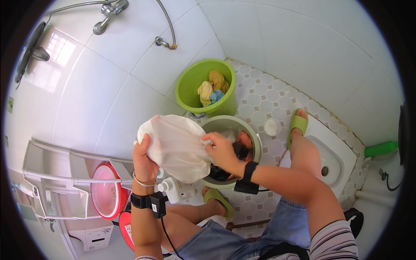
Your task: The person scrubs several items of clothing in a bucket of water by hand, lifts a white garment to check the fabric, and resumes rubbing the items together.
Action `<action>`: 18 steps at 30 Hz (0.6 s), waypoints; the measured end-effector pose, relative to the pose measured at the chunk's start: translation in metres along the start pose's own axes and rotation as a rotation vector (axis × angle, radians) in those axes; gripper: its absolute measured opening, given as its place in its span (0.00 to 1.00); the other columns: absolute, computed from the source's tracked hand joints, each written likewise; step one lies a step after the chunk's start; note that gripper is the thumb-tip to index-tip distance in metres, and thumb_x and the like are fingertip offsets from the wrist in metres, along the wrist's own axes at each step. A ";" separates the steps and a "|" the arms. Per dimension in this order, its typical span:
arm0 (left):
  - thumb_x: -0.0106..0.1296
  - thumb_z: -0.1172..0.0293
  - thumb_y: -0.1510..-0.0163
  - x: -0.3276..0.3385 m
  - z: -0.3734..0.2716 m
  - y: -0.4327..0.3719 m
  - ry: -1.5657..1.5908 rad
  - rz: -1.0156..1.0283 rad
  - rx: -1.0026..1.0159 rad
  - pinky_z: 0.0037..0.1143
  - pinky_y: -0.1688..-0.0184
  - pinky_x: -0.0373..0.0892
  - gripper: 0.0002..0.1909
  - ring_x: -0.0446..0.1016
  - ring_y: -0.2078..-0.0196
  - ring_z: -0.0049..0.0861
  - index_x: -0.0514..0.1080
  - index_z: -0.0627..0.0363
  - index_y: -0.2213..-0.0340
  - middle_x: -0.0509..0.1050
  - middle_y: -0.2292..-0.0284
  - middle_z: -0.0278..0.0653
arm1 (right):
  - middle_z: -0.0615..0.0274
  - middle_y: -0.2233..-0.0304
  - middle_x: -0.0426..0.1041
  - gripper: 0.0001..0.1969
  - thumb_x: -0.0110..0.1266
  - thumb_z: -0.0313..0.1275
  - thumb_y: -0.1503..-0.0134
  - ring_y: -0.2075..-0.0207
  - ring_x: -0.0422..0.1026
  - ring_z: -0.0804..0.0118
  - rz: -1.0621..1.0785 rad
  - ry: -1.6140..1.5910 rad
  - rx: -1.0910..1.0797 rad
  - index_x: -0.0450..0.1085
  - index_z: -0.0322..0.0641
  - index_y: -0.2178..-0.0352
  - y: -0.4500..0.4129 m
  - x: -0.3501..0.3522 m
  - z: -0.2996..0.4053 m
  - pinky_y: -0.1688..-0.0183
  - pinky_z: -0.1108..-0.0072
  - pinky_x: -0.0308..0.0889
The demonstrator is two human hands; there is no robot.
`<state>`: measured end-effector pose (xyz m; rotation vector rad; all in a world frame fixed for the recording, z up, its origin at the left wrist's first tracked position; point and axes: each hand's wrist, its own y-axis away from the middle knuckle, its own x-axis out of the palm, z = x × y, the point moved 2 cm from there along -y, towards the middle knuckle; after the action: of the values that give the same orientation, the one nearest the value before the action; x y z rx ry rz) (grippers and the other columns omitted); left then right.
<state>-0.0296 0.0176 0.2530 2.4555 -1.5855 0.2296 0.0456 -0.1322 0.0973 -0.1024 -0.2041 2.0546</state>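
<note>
A pale white cloth (177,143) is spread into a rounded shape above the left side of a grey-green bucket (255,130). My left hand (145,159) grips it at its left edge, thumb on top and the other fingers hidden behind. At the cloth's right side, my right hand (221,149) pinches a bunched bit of the fabric; this hand is slightly blurred. Inside the bucket lie dark wet clothes (242,151) and a reddish-orange cloth (244,139) in water. The cloth hides the bucket's left part.
A green bucket (182,94) holding yellow, brown and blue clothes stands behind. Close by are a white plastic bottle (178,190) and a small round white container (272,126). A squat toilet (334,156) lies right; a white rack (81,178) with a red-rimmed basin (105,191) stands left.
</note>
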 end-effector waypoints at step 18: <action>0.41 0.63 0.45 -0.048 0.000 0.015 0.029 -0.108 0.035 0.26 0.52 0.64 0.22 0.69 0.55 0.28 0.61 0.67 0.53 0.69 0.57 0.43 | 0.48 0.54 0.63 0.20 0.49 0.30 0.52 0.51 0.62 0.52 0.484 0.578 -0.037 0.60 0.45 0.56 -0.010 0.004 -0.125 0.52 0.62 0.57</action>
<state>-0.0628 0.0539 0.2431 2.5430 -1.4433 0.2762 0.0721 -0.1109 -0.0240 -0.8235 0.1607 2.3955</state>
